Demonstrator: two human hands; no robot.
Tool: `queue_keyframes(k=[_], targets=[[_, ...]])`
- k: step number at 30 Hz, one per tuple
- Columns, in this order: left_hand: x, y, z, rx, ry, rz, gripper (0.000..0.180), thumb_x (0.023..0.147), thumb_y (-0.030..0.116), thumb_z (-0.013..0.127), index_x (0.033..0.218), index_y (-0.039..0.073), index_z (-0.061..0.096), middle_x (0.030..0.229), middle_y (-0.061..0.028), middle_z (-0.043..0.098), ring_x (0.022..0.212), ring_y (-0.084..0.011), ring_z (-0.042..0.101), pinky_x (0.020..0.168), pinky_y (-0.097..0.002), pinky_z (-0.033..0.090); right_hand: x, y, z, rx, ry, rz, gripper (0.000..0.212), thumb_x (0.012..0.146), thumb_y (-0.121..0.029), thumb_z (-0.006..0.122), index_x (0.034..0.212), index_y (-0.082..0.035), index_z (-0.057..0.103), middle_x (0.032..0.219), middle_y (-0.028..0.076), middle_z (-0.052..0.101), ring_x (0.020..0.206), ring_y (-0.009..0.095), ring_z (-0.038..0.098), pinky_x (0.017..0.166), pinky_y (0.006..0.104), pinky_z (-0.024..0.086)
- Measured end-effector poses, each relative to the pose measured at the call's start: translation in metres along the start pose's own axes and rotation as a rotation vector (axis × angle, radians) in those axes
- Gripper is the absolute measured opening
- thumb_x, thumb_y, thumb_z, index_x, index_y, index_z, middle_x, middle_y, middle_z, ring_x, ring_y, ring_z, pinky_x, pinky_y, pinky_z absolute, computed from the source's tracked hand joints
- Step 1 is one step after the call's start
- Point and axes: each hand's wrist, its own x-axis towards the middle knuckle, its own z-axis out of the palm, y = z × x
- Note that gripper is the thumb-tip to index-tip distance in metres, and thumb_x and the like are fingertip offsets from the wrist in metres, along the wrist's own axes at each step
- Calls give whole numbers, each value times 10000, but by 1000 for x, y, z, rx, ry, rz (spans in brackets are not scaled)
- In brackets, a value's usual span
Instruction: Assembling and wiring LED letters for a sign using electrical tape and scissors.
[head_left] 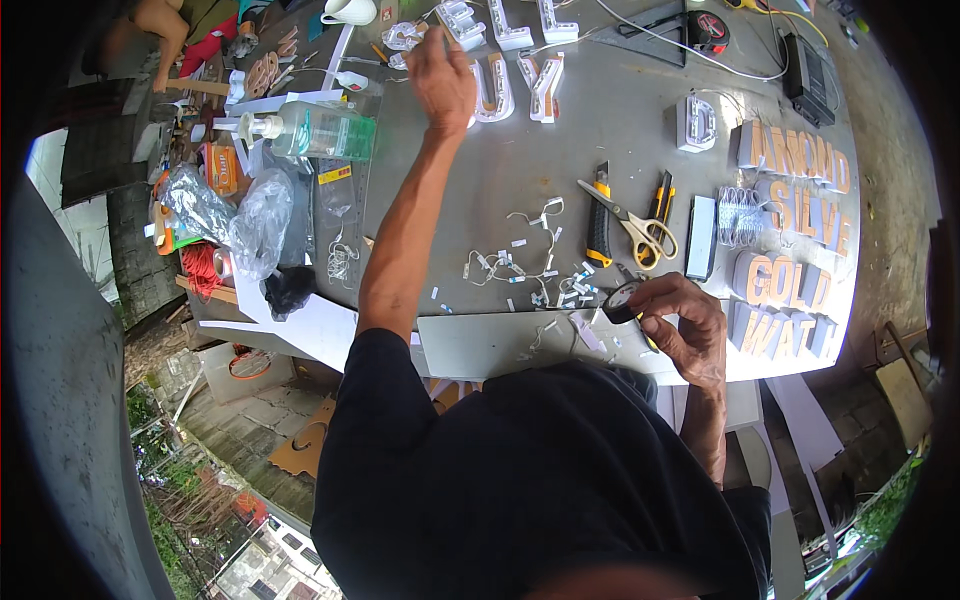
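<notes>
Head view: black tape roll [617, 314], near side of bench [620, 130], pinched in right grip [685, 325]; likely light, firm, best held by rim. Left grip [443, 85] beside white letters [505, 92], hold unclear.

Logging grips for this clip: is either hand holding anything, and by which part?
The right hand holds a dark round roll by its right edge. Whether the left hand, beside the white letters, holds anything cannot be told.
</notes>
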Motion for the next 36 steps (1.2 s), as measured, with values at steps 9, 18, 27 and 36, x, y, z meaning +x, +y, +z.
queue_keyframes(k=[9,18,27,36], targets=[[18,-139,15,-267,-228,-975,612,934,240,659,1394,-112,462,1104,-276,684,779,-324,754,621,-398,656,16,8,3,27,-1,51,117,849,-87,778,921,-36,700,1007,122,728,945,241,711,827,365,551],[36,-144,31,-463,-359,-904,586,927,230,714,1437,16,520,1175,-193,683,805,-265,739,682,-384,664,23,4,3,6,-14,27,128,855,-87,774,918,-43,671,1005,135,726,939,246,718,822,372,563],[38,-144,29,-371,-402,-809,616,911,312,716,1383,-42,541,1068,-242,706,830,-307,750,642,-433,643,24,3,5,29,-36,47,122,859,-90,777,902,-37,675,1010,132,723,938,247,715,843,366,555],[37,-81,15,275,-203,131,505,843,283,730,1304,101,638,1203,-106,706,1064,-320,605,936,-474,482,22,1,3,6,-13,42,118,849,-85,781,889,-33,682,1004,120,724,936,246,715,832,364,552]])
